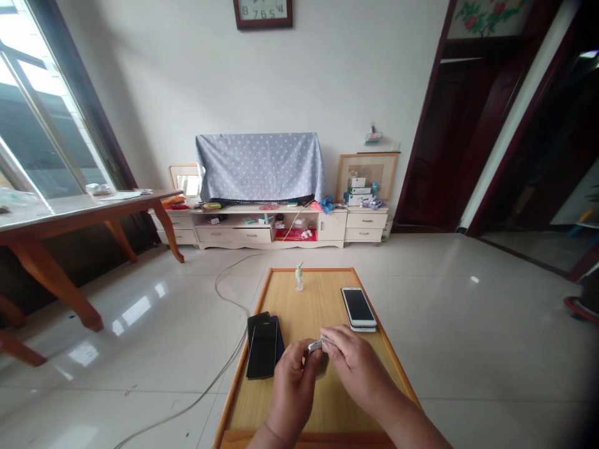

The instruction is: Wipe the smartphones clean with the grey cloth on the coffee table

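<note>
Over the near half of a small wooden table, my left hand is closed around a silver-edged phone, which I see nearly edge-on. My right hand meets it at the phone's upper right end, fingers pinched together. A thin pale piece shows under those fingertips; whether it is a wipe or part of the phone I cannot tell. Left of my hands lies a stack of dark phones. On the right side, a white phone with a dark screen rests on another pale one.
A small clear pump bottle stands near the table's far edge. Along the floor to the left runs a pale cable. A wooden dining table stands at left, and a white TV cabinet lines the far wall.
</note>
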A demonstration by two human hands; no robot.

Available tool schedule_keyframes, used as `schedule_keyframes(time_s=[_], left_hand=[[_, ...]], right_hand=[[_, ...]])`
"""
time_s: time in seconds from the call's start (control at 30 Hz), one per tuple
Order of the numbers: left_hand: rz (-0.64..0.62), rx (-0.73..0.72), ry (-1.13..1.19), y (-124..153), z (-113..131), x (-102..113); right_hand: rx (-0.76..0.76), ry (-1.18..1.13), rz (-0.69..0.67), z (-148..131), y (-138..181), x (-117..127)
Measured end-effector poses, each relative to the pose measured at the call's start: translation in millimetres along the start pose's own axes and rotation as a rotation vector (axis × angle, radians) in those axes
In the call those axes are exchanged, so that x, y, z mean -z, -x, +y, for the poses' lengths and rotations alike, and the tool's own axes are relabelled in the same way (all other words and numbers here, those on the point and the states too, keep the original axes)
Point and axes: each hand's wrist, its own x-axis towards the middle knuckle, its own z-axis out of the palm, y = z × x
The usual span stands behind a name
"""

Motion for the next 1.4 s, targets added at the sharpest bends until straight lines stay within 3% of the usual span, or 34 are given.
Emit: schedule_keyframes(time_s=[0.33, 0.5, 0.63, 0.77, 0.97, 1.1, 1.2, 1.4], left_hand=[[-0.073, 0.224, 0.480, -9.3, 0.1, 0.8], [-0.178, 0.350, 0.615, -11.0, 2.6, 15.0], [-0.300, 0.362, 0.588, -11.7, 12.7, 23.7], [-0.190, 0.322, 0.470, -10.8, 6.8, 19.3], [0.024, 0.064, -0.100, -4.9, -7.2, 14.6], [0.030, -0.105, -0.270, -1.7, -6.1, 12.6], [0.033, -0.167, -0.321, -0.7, -4.7, 10.4], [0.022, -0.214, -0.386, -1.6, -3.8, 8.2]], right_hand=[[-0.288, -0.538, -0.088, 4.5, -1.1, 6.3], [-0.486, -0.802, 0.090, 17.4, -1.8, 11.3], [-0.516, -0.877, 0.264, 32.0, -5.1, 10.4], [-0.531, -0.753, 0.291, 40.8, -6.4, 5.9], [-0.447, -0.422, 0.473, 30.6, -4.5, 11.3], [-0.248, -0.169, 0.466, 24.9, -6.0, 14.4], [-0.181, -0.049, 0.466, 27.4, -6.7, 10.6], [-0.104, -0.085, 0.278, 2.6, 2.4, -18.1]])
